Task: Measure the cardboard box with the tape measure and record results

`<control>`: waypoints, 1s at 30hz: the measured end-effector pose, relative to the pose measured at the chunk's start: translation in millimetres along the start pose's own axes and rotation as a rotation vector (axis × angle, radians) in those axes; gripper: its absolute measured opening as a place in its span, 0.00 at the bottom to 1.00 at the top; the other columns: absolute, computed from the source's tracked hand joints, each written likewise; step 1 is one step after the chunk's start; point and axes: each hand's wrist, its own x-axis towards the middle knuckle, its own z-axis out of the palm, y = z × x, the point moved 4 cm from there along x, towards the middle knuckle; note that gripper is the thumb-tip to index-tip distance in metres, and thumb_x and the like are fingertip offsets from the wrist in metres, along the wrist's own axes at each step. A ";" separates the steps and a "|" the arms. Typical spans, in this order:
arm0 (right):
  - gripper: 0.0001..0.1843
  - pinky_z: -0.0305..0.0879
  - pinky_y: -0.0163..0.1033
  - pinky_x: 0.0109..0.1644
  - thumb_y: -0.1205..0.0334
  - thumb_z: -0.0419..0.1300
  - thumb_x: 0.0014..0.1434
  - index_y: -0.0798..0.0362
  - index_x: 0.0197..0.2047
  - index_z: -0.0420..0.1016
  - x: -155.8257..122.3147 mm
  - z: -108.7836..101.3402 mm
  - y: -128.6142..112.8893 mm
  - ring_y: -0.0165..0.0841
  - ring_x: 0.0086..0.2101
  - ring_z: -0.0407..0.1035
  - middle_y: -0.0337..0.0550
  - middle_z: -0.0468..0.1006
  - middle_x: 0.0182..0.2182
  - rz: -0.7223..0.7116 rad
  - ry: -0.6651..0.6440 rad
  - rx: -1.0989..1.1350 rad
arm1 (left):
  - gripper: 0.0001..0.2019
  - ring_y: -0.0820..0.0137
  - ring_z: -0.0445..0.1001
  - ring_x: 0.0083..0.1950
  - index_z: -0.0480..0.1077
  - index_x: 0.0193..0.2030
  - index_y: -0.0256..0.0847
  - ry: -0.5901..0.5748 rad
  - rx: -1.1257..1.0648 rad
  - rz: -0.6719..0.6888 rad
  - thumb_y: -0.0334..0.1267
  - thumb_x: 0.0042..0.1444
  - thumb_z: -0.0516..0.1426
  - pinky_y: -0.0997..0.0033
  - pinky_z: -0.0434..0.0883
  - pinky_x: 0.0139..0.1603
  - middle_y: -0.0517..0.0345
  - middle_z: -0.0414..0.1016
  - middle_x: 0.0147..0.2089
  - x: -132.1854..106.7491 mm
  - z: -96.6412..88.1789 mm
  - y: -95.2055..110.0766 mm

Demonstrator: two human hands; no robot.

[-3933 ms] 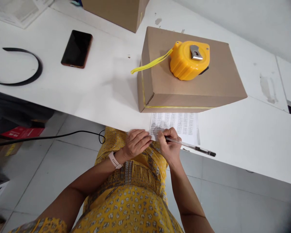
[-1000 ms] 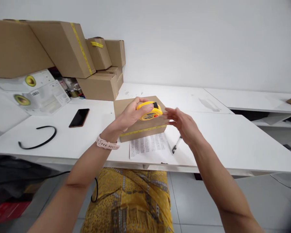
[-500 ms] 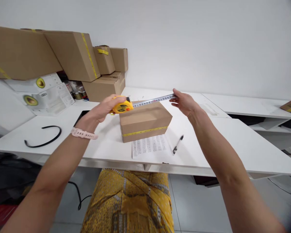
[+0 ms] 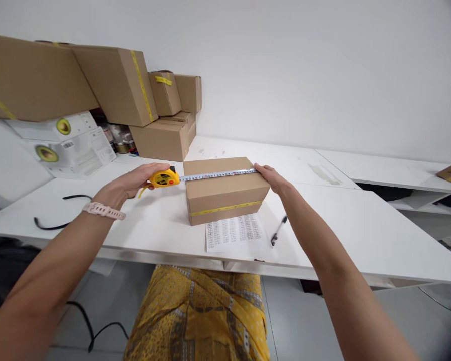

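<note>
Currently, left hand (image 4: 137,179): gripping rounded yellow plastic tape-measure case (image 4: 164,177) | right hand (image 4: 270,176): pinching end of straight silvery metal blade (image 4: 218,175) | brown cardboard box (image 4: 226,191) (oblong, yellow-banded): between hands, beneath blade

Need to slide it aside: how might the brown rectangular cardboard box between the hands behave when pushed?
Flat faces and crisp edges suggest the box is stiff. Wider than tall on the white table, it'd likely slide before tipping.

Carton (image 4: 227,191) on worktop (image 4: 346,225); tape measure (image 4: 165,177) left, blade (image 4: 218,176) across carton top; sheet (image 4: 233,234) at near side; pen (image 4: 278,230) right of sheet; boxes (image 4: 113,85) stacked far left.
</note>
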 end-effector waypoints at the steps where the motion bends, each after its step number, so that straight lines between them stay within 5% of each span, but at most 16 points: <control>1: 0.26 0.69 0.41 0.45 0.36 0.61 0.59 0.52 0.43 0.76 -1.3 2.6 -0.1 0.40 0.40 0.74 0.51 0.82 0.42 0.045 -0.022 0.007 | 0.25 0.62 0.71 0.38 0.78 0.43 0.43 -0.010 0.004 0.011 0.62 0.52 0.61 0.71 0.64 0.29 0.50 0.79 0.44 1.5 1.9 1.1; 7: 0.26 0.71 0.41 0.46 0.35 0.59 0.60 0.51 0.42 0.79 -5.9 17.0 -0.9 0.43 0.43 0.75 0.49 0.84 0.40 0.120 -0.105 0.089 | 0.21 0.65 0.69 0.33 0.78 0.40 0.42 -0.048 -0.023 0.045 0.59 0.53 0.61 0.72 0.63 0.26 0.51 0.77 0.38 6.2 9.7 5.6; 16: 0.31 0.69 0.46 0.53 0.29 0.61 0.55 0.49 0.43 0.80 -5.5 11.1 3.3 0.46 0.50 0.73 0.49 0.83 0.46 0.139 -0.081 0.030 | 0.26 0.65 0.73 0.34 0.78 0.40 0.38 -0.003 -0.084 -0.031 0.62 0.48 0.64 0.71 0.68 0.28 0.50 0.80 0.41 5.6 10.8 5.2; 23: 0.26 0.68 0.47 0.44 0.35 0.65 0.54 0.52 0.35 0.77 -7.3 10.2 -2.4 0.42 0.39 0.73 0.51 0.81 0.39 0.133 0.018 -0.008 | 0.25 0.64 0.75 0.36 0.80 0.40 0.39 -0.034 -0.165 0.010 0.61 0.48 0.66 0.69 0.72 0.30 0.48 0.81 0.41 6.1 11.5 8.8; 27: 0.23 0.66 0.45 0.42 0.42 0.69 0.53 0.50 0.25 0.69 -1.3 -4.3 -11.6 0.37 0.34 0.68 0.45 0.75 0.28 -0.031 0.177 -0.047 | 0.24 0.60 0.75 0.36 0.81 0.39 0.40 -0.113 -0.197 0.055 0.59 0.48 0.67 0.64 0.74 0.31 0.45 0.82 0.41 -31.1 31.5 28.6; 30: 0.22 0.65 0.44 0.46 0.43 0.68 0.57 0.51 0.25 0.69 0.7 -10.2 -30.0 0.34 0.35 0.67 0.42 0.75 0.29 -0.226 0.153 0.049 | 0.24 0.61 0.76 0.36 0.80 0.44 0.42 -0.298 -0.297 0.028 0.59 0.50 0.66 0.61 0.76 0.34 0.46 0.80 0.44 -83.1 80.2 31.9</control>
